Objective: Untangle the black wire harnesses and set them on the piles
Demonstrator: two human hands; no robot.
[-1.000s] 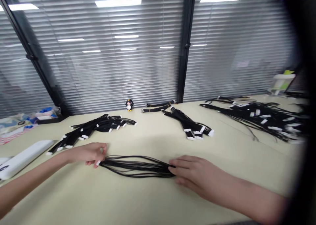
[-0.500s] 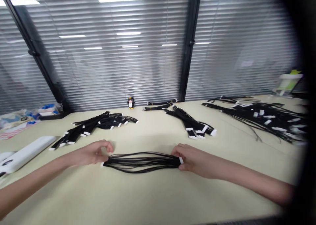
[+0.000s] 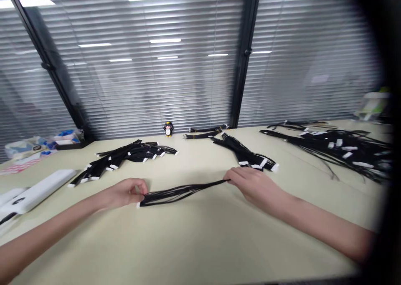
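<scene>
The left hand (image 3: 130,192) is pinching the black cable bundle (image 3: 184,190) beside its white connector (image 3: 138,205). The right hand (image 3: 250,187) is gripping the opposite end, its fingers closed and hiding that tip. The bundle is spanning the gap between both hands over the table (image 3: 188,243). Behind, a penguin figurine (image 3: 168,129) is standing near the blinds (image 3: 156,89).

The black cable (image 3: 185,190) stretches sideways, its strands (image 3: 159,197) narrowing rightward. A white connector (image 3: 138,205) caps its left end.
</scene>
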